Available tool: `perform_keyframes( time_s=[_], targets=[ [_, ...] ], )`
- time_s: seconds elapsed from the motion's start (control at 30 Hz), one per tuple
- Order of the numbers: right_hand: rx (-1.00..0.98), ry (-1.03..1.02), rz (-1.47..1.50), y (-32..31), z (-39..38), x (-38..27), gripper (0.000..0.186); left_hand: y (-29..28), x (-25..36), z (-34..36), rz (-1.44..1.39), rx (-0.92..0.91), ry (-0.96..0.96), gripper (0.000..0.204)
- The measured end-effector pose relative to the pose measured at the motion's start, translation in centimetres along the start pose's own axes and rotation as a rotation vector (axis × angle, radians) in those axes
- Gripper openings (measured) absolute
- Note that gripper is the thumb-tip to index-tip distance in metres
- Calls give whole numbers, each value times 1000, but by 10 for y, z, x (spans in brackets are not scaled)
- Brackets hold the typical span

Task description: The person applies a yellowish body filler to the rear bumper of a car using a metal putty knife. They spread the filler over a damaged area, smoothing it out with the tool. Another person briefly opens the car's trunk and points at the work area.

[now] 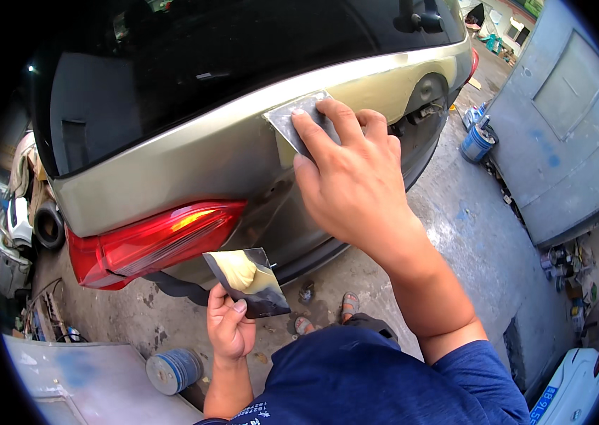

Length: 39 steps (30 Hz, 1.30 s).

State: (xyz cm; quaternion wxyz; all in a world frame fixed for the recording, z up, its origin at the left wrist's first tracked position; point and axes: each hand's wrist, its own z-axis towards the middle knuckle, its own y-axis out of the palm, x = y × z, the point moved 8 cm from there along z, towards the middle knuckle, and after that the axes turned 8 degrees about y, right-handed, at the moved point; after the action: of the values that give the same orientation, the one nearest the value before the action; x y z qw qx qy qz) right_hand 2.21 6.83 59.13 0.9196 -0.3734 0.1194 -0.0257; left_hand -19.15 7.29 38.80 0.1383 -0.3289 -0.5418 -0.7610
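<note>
My right hand grips a flat metal spreader and presses it on the car's tailgate, at the edge of a pale yellow filler patch. My left hand is lower down, holding a dark square board with a lump of yellow paste on it. Just above and left of the board is the red tail light. A dark rear window spans the top of the car.
A blue bucket stands at lower left beside a pale panel. At right are a grey metal sheet, blue pails and a white car. Tyres and scrap lie at left. My sandalled feet show below.
</note>
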Motion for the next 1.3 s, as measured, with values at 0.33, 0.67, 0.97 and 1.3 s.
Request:
perform_keyframes(
  time_s=[0.33, 0.67, 0.97, 1.3],
  targets=[
    [-17, 0, 46, 27, -29, 4, 49, -4, 0, 1, 17, 8, 13, 47],
    [72, 13, 126, 58, -68, 17, 55, -2, 6, 1, 1, 22, 33, 48],
    [-9, 68, 196, 40, -95, 24, 52, 17, 14, 5, 68, -8, 68, 48],
    [-166, -26, 389, -15, -107, 23, 46, 82, 5, 25, 116, -13, -1, 62]
  ],
)
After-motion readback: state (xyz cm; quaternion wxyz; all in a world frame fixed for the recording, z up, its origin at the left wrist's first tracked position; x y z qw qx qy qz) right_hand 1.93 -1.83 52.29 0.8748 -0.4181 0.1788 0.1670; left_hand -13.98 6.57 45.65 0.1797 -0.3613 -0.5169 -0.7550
